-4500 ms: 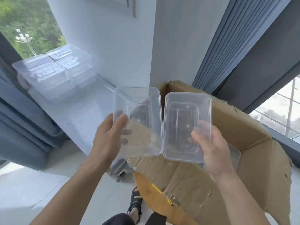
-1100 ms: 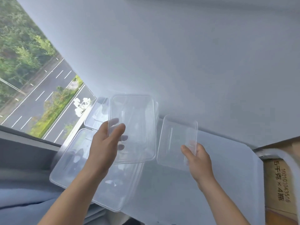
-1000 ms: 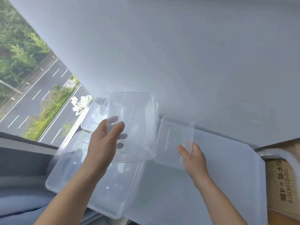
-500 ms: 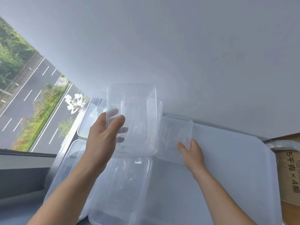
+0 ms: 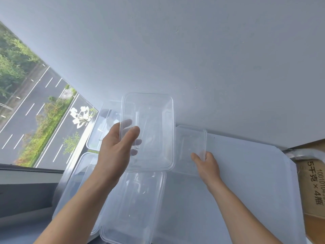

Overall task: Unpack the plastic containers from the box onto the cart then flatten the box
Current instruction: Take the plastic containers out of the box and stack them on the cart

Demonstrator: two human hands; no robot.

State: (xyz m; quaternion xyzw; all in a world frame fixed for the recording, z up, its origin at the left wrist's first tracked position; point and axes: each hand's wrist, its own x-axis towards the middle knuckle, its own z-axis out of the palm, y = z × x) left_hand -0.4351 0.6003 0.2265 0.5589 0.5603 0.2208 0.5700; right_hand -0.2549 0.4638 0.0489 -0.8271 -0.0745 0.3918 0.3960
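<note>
My left hand (image 5: 117, 148) grips a clear plastic container (image 5: 151, 131) by its left rim, held above the other containers on the white cart top (image 5: 246, 182). My right hand (image 5: 205, 162) holds a smaller clear container (image 5: 190, 147) at its near right corner, low against the cart top beside the wall. More clear containers lie on the cart: one at the back left (image 5: 103, 127), one at the near left (image 5: 79, 184) and one in the near middle (image 5: 135, 205). A strip of the cardboard box (image 5: 313, 187) with printed text shows at the right edge.
A plain white wall (image 5: 193, 59) rises right behind the cart. A window (image 5: 31, 111) on the left looks down on a road and trees. A grey sill or ledge (image 5: 22, 196) runs below the window. The cart's right half is bare.
Both hands carried the containers from above the box over to the cart. In the last second my right hand lowered its container towards the cart top by the wall.
</note>
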